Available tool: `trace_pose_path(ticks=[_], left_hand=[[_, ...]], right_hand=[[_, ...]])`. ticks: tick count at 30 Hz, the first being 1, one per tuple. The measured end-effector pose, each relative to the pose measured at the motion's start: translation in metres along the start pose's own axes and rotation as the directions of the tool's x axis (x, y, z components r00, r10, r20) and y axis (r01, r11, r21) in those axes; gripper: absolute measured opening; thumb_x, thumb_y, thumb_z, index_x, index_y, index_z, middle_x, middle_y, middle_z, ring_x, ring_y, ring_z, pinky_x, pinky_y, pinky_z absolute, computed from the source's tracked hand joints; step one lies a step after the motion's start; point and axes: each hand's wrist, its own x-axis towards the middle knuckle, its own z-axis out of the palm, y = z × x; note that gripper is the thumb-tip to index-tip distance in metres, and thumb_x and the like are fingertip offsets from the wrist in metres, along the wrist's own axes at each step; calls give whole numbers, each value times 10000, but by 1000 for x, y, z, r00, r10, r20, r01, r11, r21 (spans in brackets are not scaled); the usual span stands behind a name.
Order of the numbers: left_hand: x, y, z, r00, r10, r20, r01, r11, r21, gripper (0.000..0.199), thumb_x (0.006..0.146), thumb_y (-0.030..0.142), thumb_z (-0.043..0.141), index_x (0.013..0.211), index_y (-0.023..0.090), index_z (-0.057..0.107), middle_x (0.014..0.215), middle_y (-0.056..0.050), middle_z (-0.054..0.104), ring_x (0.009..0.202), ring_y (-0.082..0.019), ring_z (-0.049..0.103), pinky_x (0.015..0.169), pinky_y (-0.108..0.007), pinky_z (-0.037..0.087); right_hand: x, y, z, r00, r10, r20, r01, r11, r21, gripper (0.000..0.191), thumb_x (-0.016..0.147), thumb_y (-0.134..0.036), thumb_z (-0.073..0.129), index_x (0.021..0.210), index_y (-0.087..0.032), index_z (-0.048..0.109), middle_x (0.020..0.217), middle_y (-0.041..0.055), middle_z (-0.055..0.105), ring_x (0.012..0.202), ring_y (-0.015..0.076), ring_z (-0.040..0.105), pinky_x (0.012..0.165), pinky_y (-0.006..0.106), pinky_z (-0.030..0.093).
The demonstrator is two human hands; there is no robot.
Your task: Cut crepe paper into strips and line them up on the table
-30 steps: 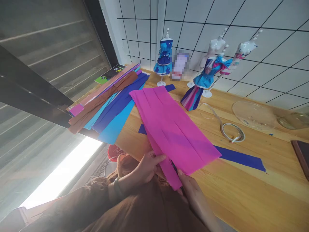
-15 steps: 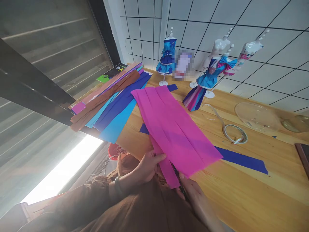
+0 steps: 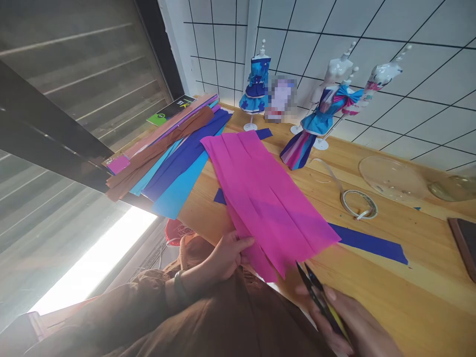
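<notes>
Pink sheet, left hand pinching it, right hand gripping scissors, dish, contents unclear

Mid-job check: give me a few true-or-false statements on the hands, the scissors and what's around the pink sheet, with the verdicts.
1. The right hand holds the scissors with their tips apart. True.
2. The scissors sit inside the slit in the pink sheet. False: they are out of it, to its right.
3. The left hand grips the pink sheet near its lower end. True.
4. The tape roll lies on top of the pink sheet. False: it lies on the table, to the right of the sheet.
5. A blue strip sticks out past the pink sheet's right edge. True.
</notes>
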Motion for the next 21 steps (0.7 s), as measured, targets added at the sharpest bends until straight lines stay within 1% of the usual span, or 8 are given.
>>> trace_pose_path(ticks=[1,3,5,7,10,13,16,21], left_hand=[[-1,0,0,1000,3,-2,-3,1000,5,323,713,307,669,949,94,613,861,-127,670,695,-204,644,609,-351,544],[-2,1,0,1000,9,-11,-9,999,36,333,705,304,673,955,93,612,879,-127,668,717,-206,643,620,-341,538],[-3,1,-2,1000,6,-9,-5,997,80,342,705,310,671,962,93,613,893,-129,667,742,-210,643,636,-332,530],[-4,2,-4,1000,-1,2,1,994,110,339,707,319,668,957,95,618,902,-130,669,766,-213,644,659,-328,524],[-4,4,-7,1000,-25,3,24,992,124,347,694,338,677,936,95,626,880,-127,676,751,-210,647,646,-319,522],[-5,9,-5,998,-54,-26,57,990,125,374,655,349,708,915,92,632,830,-118,682,704,-199,647,615,-300,520],[-7,12,0,996,-64,-57,70,991,113,377,622,339,735,887,91,634,811,-109,683,668,-184,644,615,-288,517],[-6,11,0,996,-83,-45,87,992,86,397,603,354,749,877,93,630,820,-107,678,669,-195,643,609,-312,522]], right_hand=[[7,-4,3,999,-25,38,23,998,57,479,758,-603,499,893,-169,649,575,-9,494,429,75,386,405,217,307],[21,-10,11,990,-57,131,36,986,162,454,763,-581,511,883,-158,627,543,-42,428,389,41,276,384,204,218],[34,-14,21,976,-34,214,-7,982,186,425,769,-559,519,865,-155,610,559,-48,428,380,25,247,377,197,176],[41,-15,29,965,10,263,-51,987,150,415,777,-548,513,876,-154,597,571,-47,440,370,21,257,359,192,147],[45,-14,34,957,37,288,-58,996,68,435,790,-555,482,882,-143,584,554,-47,456,342,23,280,329,187,148],[44,-12,34,950,44,310,-43,999,-12,457,803,-570,439,823,-134,574,526,-46,467,320,30,315,318,185,182],[43,-11,34,952,48,301,-42,999,-27,447,807,-568,426,790,-141,559,517,-51,470,313,30,323,315,181,182],[44,-7,38,952,78,295,-69,997,-41,451,797,-586,404,835,-161,552,497,-62,477,292,41,310,309,185,182]])
